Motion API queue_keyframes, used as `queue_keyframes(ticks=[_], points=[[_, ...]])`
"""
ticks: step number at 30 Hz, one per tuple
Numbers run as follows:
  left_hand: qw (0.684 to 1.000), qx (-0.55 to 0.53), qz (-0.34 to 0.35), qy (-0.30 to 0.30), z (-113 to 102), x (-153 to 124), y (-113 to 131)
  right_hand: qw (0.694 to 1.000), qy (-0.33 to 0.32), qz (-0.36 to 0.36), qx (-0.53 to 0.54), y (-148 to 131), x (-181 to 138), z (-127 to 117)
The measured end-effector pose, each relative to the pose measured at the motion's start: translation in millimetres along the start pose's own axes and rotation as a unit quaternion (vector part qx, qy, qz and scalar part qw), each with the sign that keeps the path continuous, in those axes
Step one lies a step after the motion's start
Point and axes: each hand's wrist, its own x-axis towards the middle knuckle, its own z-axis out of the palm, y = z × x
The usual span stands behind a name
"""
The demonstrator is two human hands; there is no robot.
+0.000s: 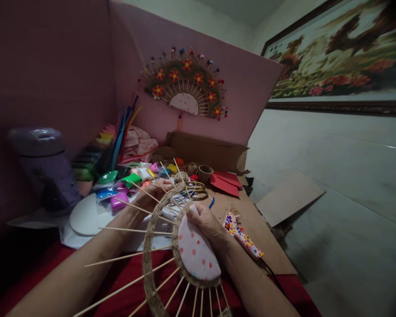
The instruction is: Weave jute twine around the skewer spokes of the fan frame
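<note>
A half-round fan of thin wooden sticks [128,231], joined by woven twine bands [149,246], fills the near middle. Its core is a half disc of white fabric with pink-red dots [198,251]. My right hand [206,220] grips the fan at the straight edge of this core, thumb on top. At the far end of the outer band, my left hand [155,193] is curled behind the sticks. Its fingertips are partly hidden, and what they pinch is unclear. A ball of twine [181,177] lies just beyond the left fingers.
A glue gun with flowered covering [242,235] lies right on cardboard [277,259]. Behind are scissors [198,190], a cup [205,172], red sheets [226,181] and bright clay packets [120,200]. A purple bottle [46,171] stands left. A finished fan [185,83] hangs on the pink board.
</note>
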Motion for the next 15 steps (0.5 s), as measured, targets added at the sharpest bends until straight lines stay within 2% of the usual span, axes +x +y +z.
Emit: queue_keyframes(ticks=[15], points=[[0.998, 0.049, 0.002, -0.032, 4.1, -1.3, 1.0, 1.000, 0.002, -0.002, -0.001, 4.2, 3.4, -1.5]])
